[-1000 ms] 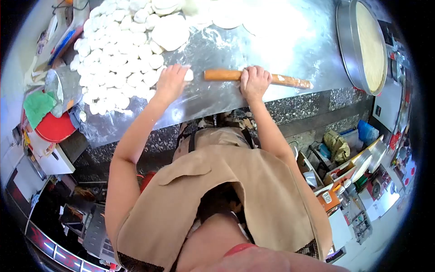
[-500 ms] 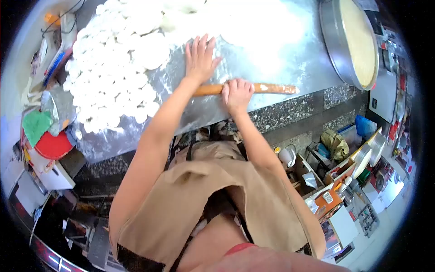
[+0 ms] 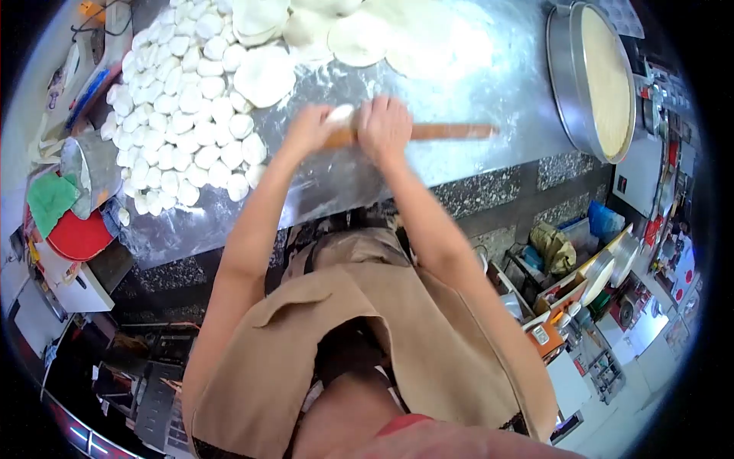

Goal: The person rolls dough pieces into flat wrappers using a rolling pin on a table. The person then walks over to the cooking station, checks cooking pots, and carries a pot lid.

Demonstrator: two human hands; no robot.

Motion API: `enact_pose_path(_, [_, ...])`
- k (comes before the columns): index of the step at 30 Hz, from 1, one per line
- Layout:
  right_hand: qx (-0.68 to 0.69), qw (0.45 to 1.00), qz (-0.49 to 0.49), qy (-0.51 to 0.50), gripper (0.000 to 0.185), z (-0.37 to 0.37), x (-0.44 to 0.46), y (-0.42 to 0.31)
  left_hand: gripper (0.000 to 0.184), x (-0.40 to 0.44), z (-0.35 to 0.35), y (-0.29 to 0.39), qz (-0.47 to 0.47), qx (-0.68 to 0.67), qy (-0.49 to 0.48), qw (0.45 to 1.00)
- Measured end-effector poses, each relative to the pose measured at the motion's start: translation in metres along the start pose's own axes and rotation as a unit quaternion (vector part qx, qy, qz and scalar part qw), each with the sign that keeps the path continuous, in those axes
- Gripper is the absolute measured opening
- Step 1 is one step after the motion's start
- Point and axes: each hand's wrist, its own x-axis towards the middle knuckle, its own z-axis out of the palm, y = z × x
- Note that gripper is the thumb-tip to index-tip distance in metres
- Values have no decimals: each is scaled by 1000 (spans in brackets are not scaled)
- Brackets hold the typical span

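Observation:
My right hand [image 3: 385,128] is wrapped over the wooden rolling pin [image 3: 451,131], which lies across the floured metal table [image 3: 306,183]. At the pin's left end, my left hand [image 3: 308,131] has its fingers closed on the edge of a small white dough piece [image 3: 340,115]. To the left lie several small dough pieces [image 3: 191,130] in a spread-out mass. A larger flat dough round [image 3: 264,76] rests beside them, and more flat rounds [image 3: 358,40] lie farther back.
A large round metal pan [image 3: 567,84] with pale dough stands at the table's right end. Left of the table are a red round lid [image 3: 80,236], a green cloth [image 3: 50,200] and a clear container [image 3: 92,172]. Boxes and a blue bag [image 3: 605,220] stand at lower right.
My left hand has drawn back from spread flat on the table and closed on a dough piece beside the pin. My right hand and the pin have shifted slightly away from my body.

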Motion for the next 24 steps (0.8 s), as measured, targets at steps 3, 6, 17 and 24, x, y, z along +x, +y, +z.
enact_pose_path(3, [10, 1000, -6, -6, 28, -3, 56, -18, 24, 28, -23, 16, -28, 75, 22, 997])
enact_pose_path(6, [-34, 998, -53, -29, 28, -1, -13, -2, 23, -10, 3, -17, -26, -11, 202, 979])
enact_pose_path(17, [-43, 994, -96, 18, 30, -10, -23, -11, 32, -37, 9, -39, -88, -85, 149, 981])
enact_pose_path(24, [-7, 998, -13, -61, 29, -5, 21, -28, 26, -11, -16, -22, 0, 99, 208, 973])
